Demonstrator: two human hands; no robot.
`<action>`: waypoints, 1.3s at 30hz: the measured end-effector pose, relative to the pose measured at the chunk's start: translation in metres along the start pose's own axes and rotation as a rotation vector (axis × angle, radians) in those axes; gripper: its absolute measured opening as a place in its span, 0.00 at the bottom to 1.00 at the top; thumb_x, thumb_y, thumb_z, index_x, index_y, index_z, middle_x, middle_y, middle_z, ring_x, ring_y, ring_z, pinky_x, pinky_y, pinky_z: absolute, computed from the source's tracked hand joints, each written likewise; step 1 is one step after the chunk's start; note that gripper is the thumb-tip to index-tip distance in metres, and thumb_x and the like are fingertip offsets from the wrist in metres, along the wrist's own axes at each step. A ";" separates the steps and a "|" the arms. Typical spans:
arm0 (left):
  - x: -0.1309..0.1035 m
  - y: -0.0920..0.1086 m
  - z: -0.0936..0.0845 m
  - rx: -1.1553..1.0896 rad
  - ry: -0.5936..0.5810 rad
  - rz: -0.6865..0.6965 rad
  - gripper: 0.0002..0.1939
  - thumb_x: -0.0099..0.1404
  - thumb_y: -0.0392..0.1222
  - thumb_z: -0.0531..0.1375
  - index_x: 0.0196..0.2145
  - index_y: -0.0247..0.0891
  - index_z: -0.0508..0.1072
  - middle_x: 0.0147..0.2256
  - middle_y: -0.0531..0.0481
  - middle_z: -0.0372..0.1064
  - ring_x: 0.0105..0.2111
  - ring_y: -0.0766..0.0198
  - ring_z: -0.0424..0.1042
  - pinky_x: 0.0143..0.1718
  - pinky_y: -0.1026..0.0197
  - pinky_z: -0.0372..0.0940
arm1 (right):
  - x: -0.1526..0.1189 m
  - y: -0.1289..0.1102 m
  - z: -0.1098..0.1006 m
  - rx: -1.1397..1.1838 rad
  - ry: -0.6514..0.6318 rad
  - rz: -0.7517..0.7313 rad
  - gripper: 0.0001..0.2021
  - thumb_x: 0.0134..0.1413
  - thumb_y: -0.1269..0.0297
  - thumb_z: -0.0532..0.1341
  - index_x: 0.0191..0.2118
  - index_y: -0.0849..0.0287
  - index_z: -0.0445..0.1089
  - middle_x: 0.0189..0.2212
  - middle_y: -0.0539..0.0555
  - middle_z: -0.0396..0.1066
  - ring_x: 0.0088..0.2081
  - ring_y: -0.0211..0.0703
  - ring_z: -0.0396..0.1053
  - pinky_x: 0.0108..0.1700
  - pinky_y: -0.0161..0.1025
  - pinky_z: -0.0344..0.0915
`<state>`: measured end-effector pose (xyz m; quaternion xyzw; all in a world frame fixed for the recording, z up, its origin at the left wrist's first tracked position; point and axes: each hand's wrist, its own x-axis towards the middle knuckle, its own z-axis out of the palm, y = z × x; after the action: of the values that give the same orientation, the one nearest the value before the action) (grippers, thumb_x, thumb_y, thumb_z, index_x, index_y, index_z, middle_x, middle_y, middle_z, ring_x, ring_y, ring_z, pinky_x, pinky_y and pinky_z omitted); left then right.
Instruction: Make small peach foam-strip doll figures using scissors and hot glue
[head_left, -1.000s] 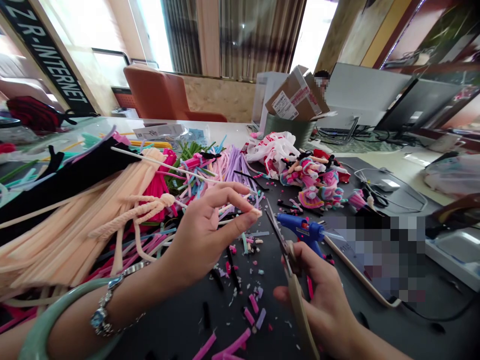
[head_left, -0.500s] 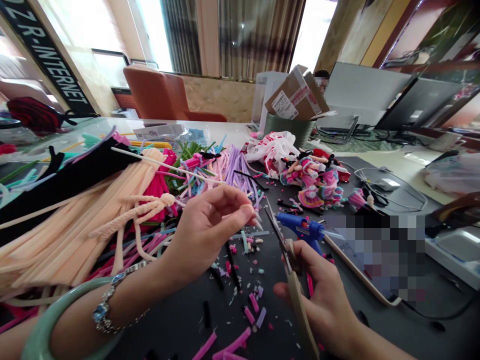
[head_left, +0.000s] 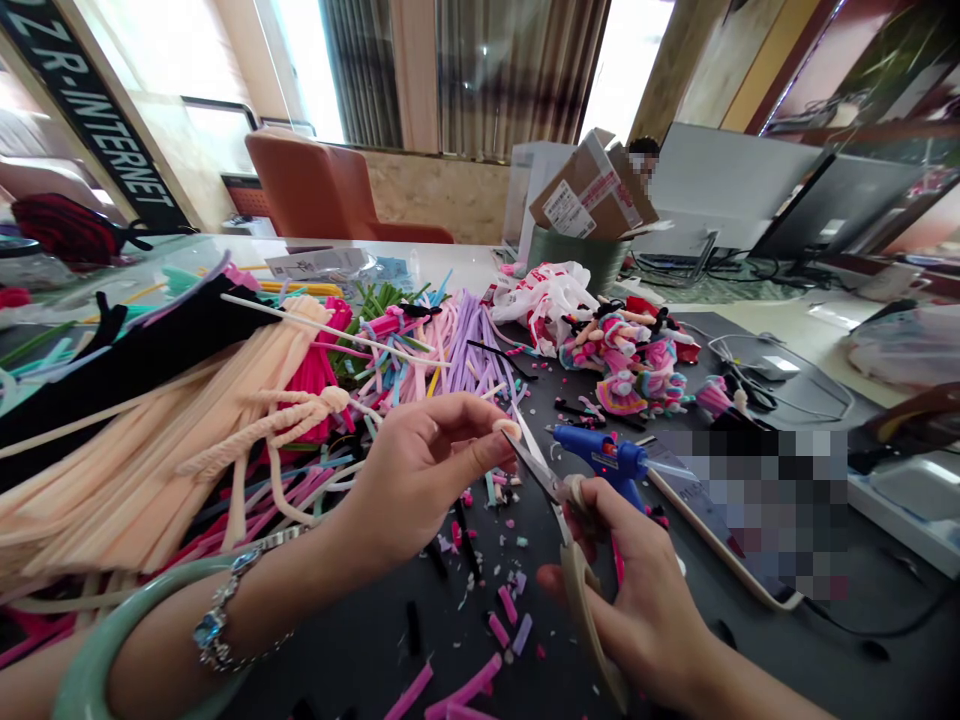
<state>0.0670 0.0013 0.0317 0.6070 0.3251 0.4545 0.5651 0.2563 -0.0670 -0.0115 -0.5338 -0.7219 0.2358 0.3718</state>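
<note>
My left hand (head_left: 427,470) pinches a small pale piece (head_left: 507,427) between thumb and fingertips; it looks like a bit of pipe cleaner, mostly covered by the fingers. My right hand (head_left: 637,570) is wrapped round the beige handles of a pair of scissors (head_left: 538,468). Their blades are spread, one tip close against the left fingertips and the pale piece, the other pointing past it. Whether the blades touch the piece, I cannot tell. Just beyond the scissors lies a blue glue gun (head_left: 607,455). Under both hands, short pink and purple offcuts (head_left: 465,690) are scattered on the dark mat.
A thick bundle of peach pipe cleaners (head_left: 142,450) fills the left side, with purple ones (head_left: 469,335) farther back. Finished-looking colourful fuzzy figures (head_left: 637,360) are heaped behind the glue gun. A phone (head_left: 735,530) lies at right, near a white cable (head_left: 817,375).
The scissors have moved left and their blades have spread wider, now right at my left fingertips. The pale piece has turned, and its pointed end no longer sticks out to the right.
</note>
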 end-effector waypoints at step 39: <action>0.000 0.007 -0.008 0.240 -0.054 0.090 0.03 0.54 0.33 0.64 0.27 0.36 0.73 0.25 0.53 0.69 0.27 0.67 0.68 0.30 0.67 0.64 | 0.002 -0.006 -0.001 0.104 -0.029 0.070 0.19 0.44 0.58 0.65 0.21 0.56 0.53 0.18 0.43 0.48 0.21 0.32 0.46 0.20 0.30 0.49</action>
<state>0.0592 0.0036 0.0379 0.6961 0.3342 0.4211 0.4759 0.2534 -0.0675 -0.0055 -0.5351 -0.6948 0.2936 0.3804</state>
